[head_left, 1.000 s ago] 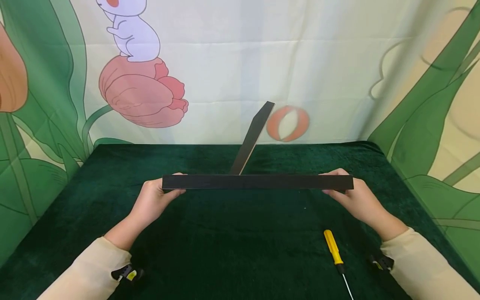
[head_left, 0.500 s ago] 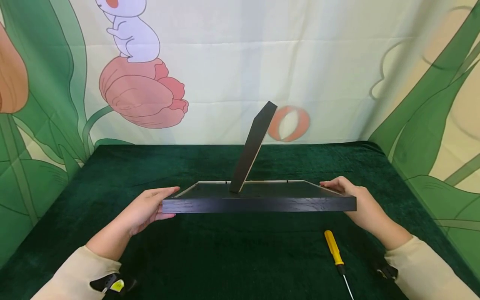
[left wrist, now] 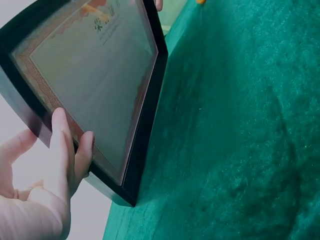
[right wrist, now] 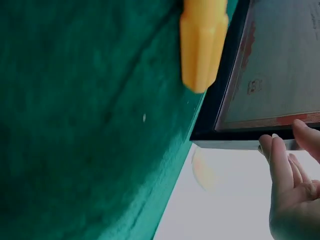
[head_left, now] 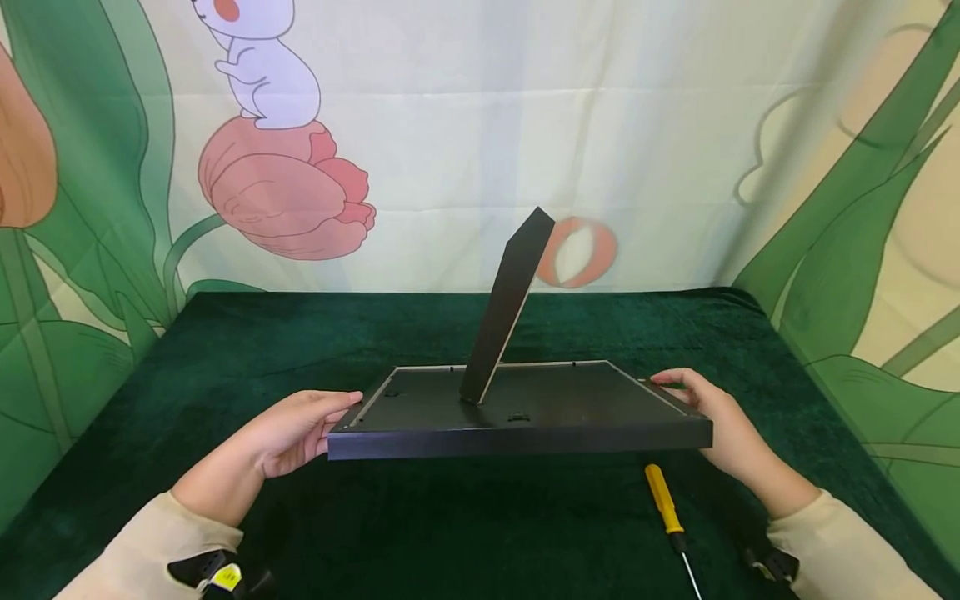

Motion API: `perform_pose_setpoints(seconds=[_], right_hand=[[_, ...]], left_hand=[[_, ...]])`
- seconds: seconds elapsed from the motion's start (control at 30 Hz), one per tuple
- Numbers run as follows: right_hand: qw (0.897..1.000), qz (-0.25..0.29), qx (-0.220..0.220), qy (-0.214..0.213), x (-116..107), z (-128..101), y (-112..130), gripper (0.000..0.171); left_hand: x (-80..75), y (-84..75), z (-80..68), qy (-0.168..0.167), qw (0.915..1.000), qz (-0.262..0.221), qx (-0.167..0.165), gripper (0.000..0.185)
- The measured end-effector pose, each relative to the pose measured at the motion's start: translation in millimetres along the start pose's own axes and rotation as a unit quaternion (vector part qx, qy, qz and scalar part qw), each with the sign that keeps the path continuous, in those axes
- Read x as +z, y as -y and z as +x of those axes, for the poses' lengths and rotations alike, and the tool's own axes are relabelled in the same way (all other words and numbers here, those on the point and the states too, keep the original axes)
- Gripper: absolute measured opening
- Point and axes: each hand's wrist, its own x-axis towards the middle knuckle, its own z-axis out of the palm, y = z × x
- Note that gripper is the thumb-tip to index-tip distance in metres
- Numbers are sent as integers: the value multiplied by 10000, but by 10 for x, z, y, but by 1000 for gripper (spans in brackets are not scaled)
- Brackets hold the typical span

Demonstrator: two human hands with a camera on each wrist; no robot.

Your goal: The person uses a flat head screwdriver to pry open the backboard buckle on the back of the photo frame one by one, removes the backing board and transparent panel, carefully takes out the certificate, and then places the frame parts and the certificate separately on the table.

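Observation:
A black picture frame (head_left: 585, 392) is held up over the cloth, back side upward and tilted so that its back board shows in the head view. From the board its stand leg (head_left: 506, 300) sticks up at a slant. My left hand (head_left: 296, 433) grips the left side, thumb on the back and fingers under the front. On the right side, my right hand (head_left: 723, 421) pinches the frame's edge. Seen from below in the left wrist view, a certificate (left wrist: 95, 75) with a patterned border lies behind the front pane. Fingertips of the right hand (right wrist: 295, 190) touch the rim.
A yellow-handled screwdriver (head_left: 663, 500) lies on the dark green cloth (head_left: 450, 533), near my right forearm. Behind the table hangs a pale printed curtain (head_left: 435, 150) with a rabbit, a pink flower and green leaves.
The near edge of the frame has come down and the frame has tipped, bringing its back board into sight. My left hand has lowered with it, its thumb now on top. The screwdriver stays put.

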Motion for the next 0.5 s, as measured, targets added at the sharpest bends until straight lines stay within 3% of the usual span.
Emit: perform_pose_setpoints(seconds=[0.1,0.17,0.23,0.37,0.43,0.5], right_hand=[[9951,752,550,344,-24,-13,10,50],[9806,1515,1063,646,-41,-22,15,55],[9538,2373,1583,943,-62,-31,18,56],[8861,3898,2154,1286,-104,-43,26,53],[8703,4182,2206,1382,-114,-41,31,54],[8633,4305,2214,1427,-116,-37,34,54]], left_hand=[[-9,5,4,77,10000,-32,11,32],[-17,14,11,158,9999,-35,29,32],[-26,27,18,177,9998,-17,21,32],[-39,69,37,-9,9999,149,-69,42],[-40,91,47,-106,9995,249,-160,48],[-38,107,57,-114,9990,378,-194,53]])
